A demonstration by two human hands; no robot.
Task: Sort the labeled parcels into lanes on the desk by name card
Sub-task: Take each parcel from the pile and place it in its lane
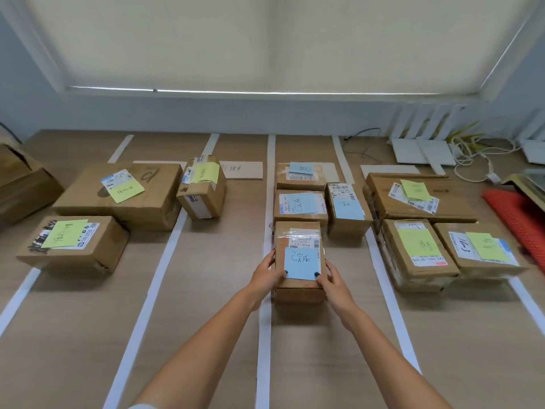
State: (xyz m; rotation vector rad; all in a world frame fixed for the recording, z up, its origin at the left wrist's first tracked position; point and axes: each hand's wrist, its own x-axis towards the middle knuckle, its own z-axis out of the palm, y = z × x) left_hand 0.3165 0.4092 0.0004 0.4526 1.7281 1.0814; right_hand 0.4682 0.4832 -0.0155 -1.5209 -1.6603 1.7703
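You held a small cardboard parcel (299,261) between both hands at the near end of the third lane on the wooden desk (206,320). Your left hand (267,276) clamped its left side and your right hand (331,280) its right, each thumb pressed down on the near edge of the blue note (301,262) stuck to its top. The parcel sat flat on the desk, just right of a white tape strip (265,335) and just in front of a second blue-noted box (300,205).

That lane held four parcels in all, each with a blue note: the one in your grip, the box behind it, a third (300,176) farther back, and a fourth (348,211) beside them to the right, close to the next strip (389,296).

The leftmost lane held two boxes with yellow-green notes, a large one (124,196) at the back and a smaller one (73,243) nearer you. The second lane held a single box (203,187) with a yellow-green note, with a pale name card (243,170) lying flat behind it. The rightmost lane held three yellow-noted boxes: a wide one (418,199) at the back and two side by side in front, one (418,252) on the left and one (480,252) on the right.

The writing on the notes was too small to read surely.
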